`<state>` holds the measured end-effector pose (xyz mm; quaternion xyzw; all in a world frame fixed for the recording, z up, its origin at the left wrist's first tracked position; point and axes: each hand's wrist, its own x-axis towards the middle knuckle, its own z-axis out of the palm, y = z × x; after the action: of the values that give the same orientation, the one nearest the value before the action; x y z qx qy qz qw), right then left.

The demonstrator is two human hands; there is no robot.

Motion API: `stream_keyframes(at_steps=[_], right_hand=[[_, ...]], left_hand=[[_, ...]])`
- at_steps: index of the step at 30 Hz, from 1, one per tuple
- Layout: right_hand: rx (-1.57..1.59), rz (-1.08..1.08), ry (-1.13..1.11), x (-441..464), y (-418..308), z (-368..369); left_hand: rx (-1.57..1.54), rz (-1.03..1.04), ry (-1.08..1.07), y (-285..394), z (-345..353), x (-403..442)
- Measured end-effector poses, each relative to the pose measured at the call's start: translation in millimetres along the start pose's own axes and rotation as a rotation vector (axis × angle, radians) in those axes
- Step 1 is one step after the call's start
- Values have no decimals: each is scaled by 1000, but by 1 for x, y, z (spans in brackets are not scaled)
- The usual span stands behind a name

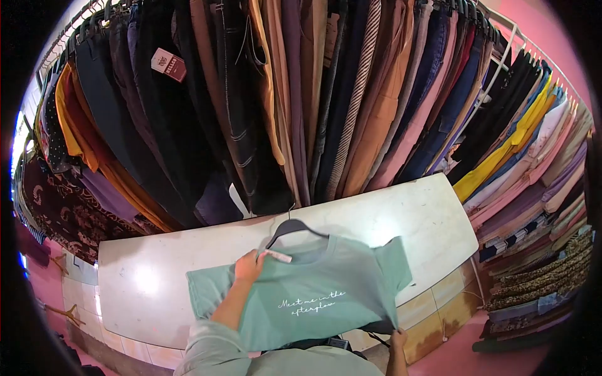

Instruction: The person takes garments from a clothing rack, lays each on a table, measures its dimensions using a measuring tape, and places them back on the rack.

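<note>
A green T-shirt [313, 276] with white script lettering lies across the front of the white table. Its neck opening surrounds a black hanger [295, 227], whose left arm is partly exposed and whose hook points to the back. My left hand [249, 266] is closed at the left side of the collar, by the hanger's end and a small white label [278, 255]. Down at the lower right, my right hand [398, 339] pinches the shirt's bottom edge and pulls it taut toward me.
The white table [150, 269] spans the middle. Behind it hangs a long rack of trousers [251, 113], one with a paper tag [168, 64]. More clothes [520, 150] hang on the right, above stacked folded garments [533, 294]. Patterned clothes [56, 200] hang at the left.
</note>
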<state>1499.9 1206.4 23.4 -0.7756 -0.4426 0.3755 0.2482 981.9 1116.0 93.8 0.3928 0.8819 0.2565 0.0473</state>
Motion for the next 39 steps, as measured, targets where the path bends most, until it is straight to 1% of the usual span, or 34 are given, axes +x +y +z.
stream_keyframes(at_steps=[1, 3, 4, 6, 8, 10, 12, 13, 14, 15, 16, 17, 18, 19, 20, 21, 22, 23, 24, 25, 26, 27, 28, 29, 30, 31, 32, 33, 34, 35, 36, 37, 38, 39], right_hand=[[-2, 1, 0, 4, 8, -10], [338, 361, 130, 16, 22, -28], [336, 360, 125, 22, 29, -30], [506, 135, 78, 43, 51, -20], [526, 96, 27, 44, 47, -15], [480, 116, 267, 31, -9, -13], [540, -117, 691, 56, -38, -11], [902, -181, 580, 72, -60, -23], [945, -180, 650, 71, -109, -40], [902, -220, 744, 64, -159, -54], [895, -287, 760, 59, -206, -63], [1074, -449, 588, 58, -252, -68], [943, -369, 635, 18, -323, -69], [849, -487, 649, 6, -371, -61], [1104, -772, 442, 33, -404, -38], [1116, -855, 351, 10, -447, -13], [886, -1025, 462, 6, -483, 16], [656, -1251, 625, -27, -513, 45], [761, -1290, 403, -54, -533, 79], [669, -1289, 241, -96, -541, 100], [457, -1314, 93, -103, -541, 131], [429, -1513, -95, -108, -535, 163], [320, -1531, -196, -127, -516, 178], [67, -1585, -128, -137, -495, 188], [-47, -1555, -221, -141, -471, 197], [-78, -1518, -300, -140, -444, 205], [-146, -1451, -454, -131, -415, 209], [-163, -1478, -433, -122, -383, 212], [-178, -1370, -472, -107, -350, 215], [-156, -1435, -347, -96, -323, 214], [-92, -1311, -423, -89, -303, 208], [-33, -1178, -492, -90, -296, 201], [-40, -1181, -502, -89, -299, 202], [-52, -1315, -454, -87, -304, 204]], left_hand=[[0, -2, -2, -5, -9, -17], [20, 98, 31, -13, -21, -43], [22, 94, 33, -14, -23, -43], [46, 167, -18, -9, -26, -33], [110, 172, 18, 14, -29, 0], [7, 153, 110, 43, -40, 14], [-59, 95, 139, 60, -50, 1], [-118, 53, 158, 64, -56, -4], [-117, 52, 168, 61, -58, -12], [-162, -35, 163, 54, -59, -26], [-208, -124, 154, 47, -59, -42], [-206, -126, 158, 40, -61, -55], [-287, -180, 188, 33, -64, -70], [-370, -235, 218, 27, -66, -84], [-382, -302, 248, 19, -69, -97], [-391, -367, 280, 11, -72, -108], [-389, -367, 284, 5, -77, -117], [-425, -443, 388, -1, -82, -126], [-459, -519, 495, -8, -86, -134], [-456, -522, 504, -17, -88, -141], [-451, -545, 566, -26, -89, -148], [-446, -569, 629, -33, -89, -154], [-443, -578, 643, -37, -93, -160], [-326, -631, 572, -40, -98, -167], [-207, -685, 498, -44, -101, -175], [-202, -698, 512, -49, -100, -181], [-61, -649, 481, -55, -96, -187], [76, -603, 444, -59, -94, -191], [74, -623, 457, -62, -92, -191], [128, -559, 443, -65, -90, -193], [183, -495, 425, -65, -87, -196], [181, -513, 427, -61, -88, -195], [212, -455, 428, -57, -90, -190], [243, -392, 427, -53, -92, -183]])
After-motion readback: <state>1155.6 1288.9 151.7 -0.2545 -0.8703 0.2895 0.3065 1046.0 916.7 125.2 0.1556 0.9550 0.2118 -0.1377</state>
